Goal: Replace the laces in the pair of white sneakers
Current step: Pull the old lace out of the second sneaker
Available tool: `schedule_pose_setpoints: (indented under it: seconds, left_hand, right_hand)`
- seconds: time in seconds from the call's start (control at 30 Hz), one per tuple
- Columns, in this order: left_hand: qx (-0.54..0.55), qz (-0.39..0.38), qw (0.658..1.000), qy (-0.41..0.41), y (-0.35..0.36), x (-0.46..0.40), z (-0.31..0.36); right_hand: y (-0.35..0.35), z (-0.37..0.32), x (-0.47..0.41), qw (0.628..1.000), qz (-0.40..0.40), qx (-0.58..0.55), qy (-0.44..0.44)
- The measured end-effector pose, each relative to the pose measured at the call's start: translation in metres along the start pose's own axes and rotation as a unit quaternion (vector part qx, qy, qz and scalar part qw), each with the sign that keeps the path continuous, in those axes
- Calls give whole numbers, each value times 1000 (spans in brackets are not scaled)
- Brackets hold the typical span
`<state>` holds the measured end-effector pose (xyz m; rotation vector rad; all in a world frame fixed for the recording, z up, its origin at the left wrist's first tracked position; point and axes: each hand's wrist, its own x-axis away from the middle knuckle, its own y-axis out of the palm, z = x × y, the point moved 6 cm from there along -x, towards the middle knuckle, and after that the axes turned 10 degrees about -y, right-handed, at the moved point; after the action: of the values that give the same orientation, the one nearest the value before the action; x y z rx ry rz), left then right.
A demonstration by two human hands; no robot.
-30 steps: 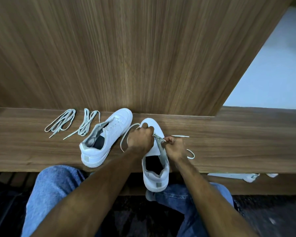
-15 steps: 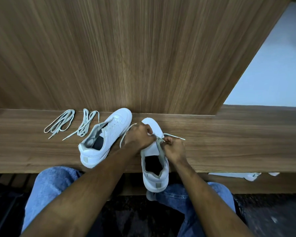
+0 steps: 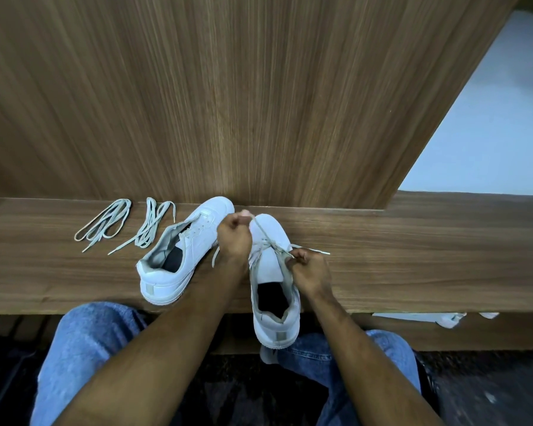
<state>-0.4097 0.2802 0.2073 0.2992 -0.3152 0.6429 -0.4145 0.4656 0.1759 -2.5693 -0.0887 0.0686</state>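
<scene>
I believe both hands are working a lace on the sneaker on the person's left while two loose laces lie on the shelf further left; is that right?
Not quite: the head view shows the left hand and right hand pulling a lace on the right-side sneaker, not the left one. The left-side sneaker sits untouched. The two loose laces do lie on the shelf further left.
</scene>
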Motion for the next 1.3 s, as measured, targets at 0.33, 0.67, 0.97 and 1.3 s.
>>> schedule_pose_setpoints:
  seconds: [0.33, 0.67, 0.97, 1.3]
  left_hand:
    - [-611, -9, 752, 247, 21, 12, 4]
    - [-576, 36, 768, 277, 33, 25, 35]
    - [-324, 70, 913, 240, 4, 14, 55]
    - [-749, 6, 597, 285, 45, 30, 2]
  right_hand:
    - [-1, -3, 0, 1000, -3, 12, -14]
    - [0, -4, -1, 999, 3, 33, -16]
    - [0, -4, 2, 1000, -4, 7, -4]
    - [-1, -8, 4, 1000, 0, 17, 3]
